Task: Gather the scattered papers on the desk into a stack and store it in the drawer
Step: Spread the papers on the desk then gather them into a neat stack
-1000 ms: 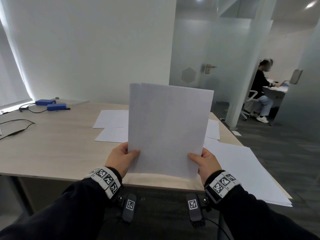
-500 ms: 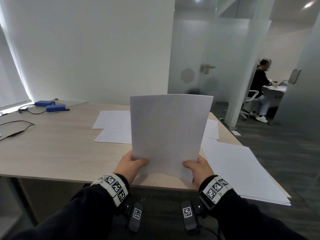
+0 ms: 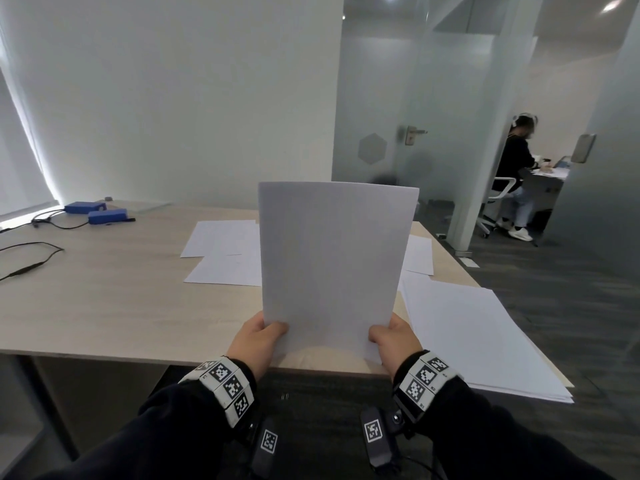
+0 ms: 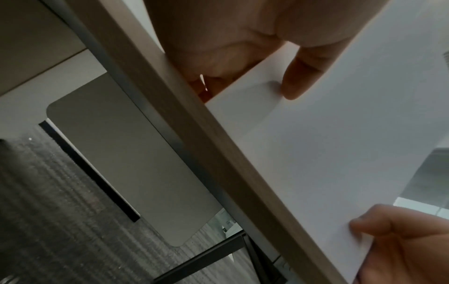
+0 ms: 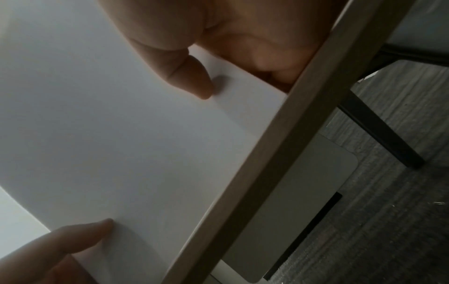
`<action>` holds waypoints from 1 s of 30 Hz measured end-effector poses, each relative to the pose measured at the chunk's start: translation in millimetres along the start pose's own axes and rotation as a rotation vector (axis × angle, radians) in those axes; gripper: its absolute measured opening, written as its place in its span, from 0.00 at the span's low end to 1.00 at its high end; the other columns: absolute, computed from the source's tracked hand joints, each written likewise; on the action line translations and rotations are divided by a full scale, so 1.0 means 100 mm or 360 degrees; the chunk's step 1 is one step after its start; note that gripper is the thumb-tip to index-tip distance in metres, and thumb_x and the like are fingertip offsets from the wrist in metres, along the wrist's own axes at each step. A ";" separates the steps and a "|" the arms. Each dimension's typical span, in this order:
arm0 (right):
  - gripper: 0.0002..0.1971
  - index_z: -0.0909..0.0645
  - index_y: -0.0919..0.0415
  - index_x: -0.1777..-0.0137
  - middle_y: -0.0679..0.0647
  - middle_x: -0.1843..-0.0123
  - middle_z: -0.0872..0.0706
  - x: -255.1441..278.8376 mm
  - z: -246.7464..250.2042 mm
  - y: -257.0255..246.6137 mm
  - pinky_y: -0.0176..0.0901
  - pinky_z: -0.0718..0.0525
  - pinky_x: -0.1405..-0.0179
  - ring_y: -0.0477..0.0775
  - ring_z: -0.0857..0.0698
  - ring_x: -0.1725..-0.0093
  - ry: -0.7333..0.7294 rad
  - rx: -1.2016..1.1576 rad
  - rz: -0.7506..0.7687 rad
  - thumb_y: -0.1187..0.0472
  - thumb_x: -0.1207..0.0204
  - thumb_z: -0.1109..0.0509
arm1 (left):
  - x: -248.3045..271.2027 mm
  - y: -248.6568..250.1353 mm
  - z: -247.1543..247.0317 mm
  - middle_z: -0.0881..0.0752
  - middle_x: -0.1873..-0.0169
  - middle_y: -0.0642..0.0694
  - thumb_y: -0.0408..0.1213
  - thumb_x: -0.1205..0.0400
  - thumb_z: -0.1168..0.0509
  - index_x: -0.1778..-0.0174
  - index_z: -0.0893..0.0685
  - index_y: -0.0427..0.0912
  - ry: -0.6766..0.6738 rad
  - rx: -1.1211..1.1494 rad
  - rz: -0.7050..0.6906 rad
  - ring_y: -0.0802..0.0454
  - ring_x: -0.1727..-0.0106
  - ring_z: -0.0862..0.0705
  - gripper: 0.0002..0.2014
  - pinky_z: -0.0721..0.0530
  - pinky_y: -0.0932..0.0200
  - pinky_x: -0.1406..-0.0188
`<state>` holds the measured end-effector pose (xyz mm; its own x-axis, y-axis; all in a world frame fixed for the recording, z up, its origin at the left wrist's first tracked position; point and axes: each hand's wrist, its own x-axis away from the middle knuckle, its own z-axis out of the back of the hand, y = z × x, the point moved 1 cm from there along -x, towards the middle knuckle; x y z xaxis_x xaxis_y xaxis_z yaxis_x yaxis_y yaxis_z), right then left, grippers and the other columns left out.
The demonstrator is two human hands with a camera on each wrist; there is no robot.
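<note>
I hold a stack of white papers [image 3: 332,261] upright over the desk's near edge, its bottom edge down near the wooden desk [image 3: 104,306]. My left hand [image 3: 258,339] pinches the lower left corner, thumb on the front. My right hand [image 3: 391,337] pinches the lower right corner the same way. In the left wrist view the left thumb [image 4: 298,80] presses on the stack [image 4: 328,153]. In the right wrist view the right thumb [image 5: 192,76] presses on the stack [image 5: 121,134]. Loose sheets [image 3: 225,251] lie flat behind it, with another pile [image 3: 478,334] at the right. No drawer is in view.
Two blue boxes [image 3: 97,211] and black cables [image 3: 31,261] lie at the desk's far left. A single sheet [image 3: 419,254] lies behind the stack on the right. A seated person [image 3: 516,174] works beyond a glass partition at the right. Grey carpet lies under the desk.
The upright stack has come down and nearer to me, its bottom edge now close to the desk's near edge. Both hands moved down with it, closer together.
</note>
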<state>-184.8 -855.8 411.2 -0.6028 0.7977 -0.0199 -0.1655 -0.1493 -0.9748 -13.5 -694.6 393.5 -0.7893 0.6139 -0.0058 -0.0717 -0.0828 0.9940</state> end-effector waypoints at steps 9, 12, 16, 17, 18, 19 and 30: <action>0.14 0.19 0.50 0.50 0.46 0.51 0.11 0.11 0.30 -0.10 0.43 0.16 0.53 0.53 0.13 0.49 0.0078 0.0053 0.0111 0.71 0.24 0.38 | 0.07 0.24 -0.25 0.09 0.51 0.46 0.36 0.15 0.35 0.47 0.16 0.50 -0.0062 0.0020 -0.0072 0.43 0.50 0.11 0.05 0.14 0.50 0.56; 0.13 0.21 0.50 0.43 0.47 0.48 0.12 0.18 0.59 -0.06 0.44 0.13 0.62 0.55 0.13 0.55 0.0166 0.0035 0.0117 0.67 0.21 0.39 | 0.10 0.25 -0.55 0.09 0.51 0.42 0.43 0.21 0.34 0.46 0.16 0.50 -0.0117 0.0032 -0.0034 0.35 0.49 0.11 0.09 0.12 0.33 0.51; 0.15 0.22 0.50 0.40 0.49 0.49 0.14 0.29 1.07 0.12 0.36 0.23 0.78 0.53 0.18 0.72 0.0276 0.0105 0.0033 0.66 0.21 0.42 | 0.14 0.24 -1.05 0.10 0.52 0.45 0.41 0.16 0.37 0.39 0.20 0.49 -0.0222 -0.0139 -0.0054 0.45 0.59 0.13 0.10 0.14 0.53 0.66; 0.15 0.22 0.50 0.41 0.48 0.50 0.13 0.32 1.20 0.17 0.38 0.22 0.75 0.52 0.17 0.69 0.0306 0.0118 0.0004 0.67 0.21 0.42 | 0.15 0.23 -1.19 0.10 0.50 0.47 0.42 0.16 0.37 0.37 0.21 0.50 -0.0248 -0.0210 -0.0095 0.48 0.60 0.13 0.11 0.15 0.56 0.64; 0.15 0.21 0.51 0.41 0.47 0.51 0.13 0.32 1.33 0.24 0.41 0.20 0.69 0.52 0.16 0.63 0.0344 0.0144 -0.0031 0.68 0.22 0.42 | 0.17 0.24 -1.32 0.10 0.49 0.48 0.43 0.16 0.36 0.35 0.21 0.51 -0.0280 -0.0278 -0.0133 0.50 0.59 0.13 0.14 0.13 0.55 0.59; 0.15 0.21 0.51 0.40 0.47 0.50 0.13 0.34 1.46 0.30 0.43 0.19 0.61 0.53 0.15 0.56 0.0382 0.0171 -0.0061 0.67 0.22 0.41 | 0.19 0.25 -1.46 0.09 0.48 0.51 0.44 0.17 0.34 0.33 0.22 0.52 -0.0309 -0.0317 -0.0159 0.51 0.57 0.11 0.17 0.11 0.52 0.55; 0.20 0.20 0.49 0.31 0.46 0.43 0.13 0.29 2.31 0.69 0.40 0.20 0.58 0.46 0.15 0.52 0.0626 0.0607 -0.0239 0.60 0.23 0.36 | 0.22 0.31 -2.33 0.16 0.33 0.54 0.49 0.20 0.30 0.31 0.17 0.55 -0.0521 -0.0845 -0.0324 0.52 0.35 0.17 0.20 0.21 0.59 0.34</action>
<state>-394.3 -978.5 394.4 -0.2269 0.9731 -0.0392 -0.5412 -0.1594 -0.8256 -174.9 -866.8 398.7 -0.5077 0.8586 -0.0711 -0.5575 -0.2645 0.7869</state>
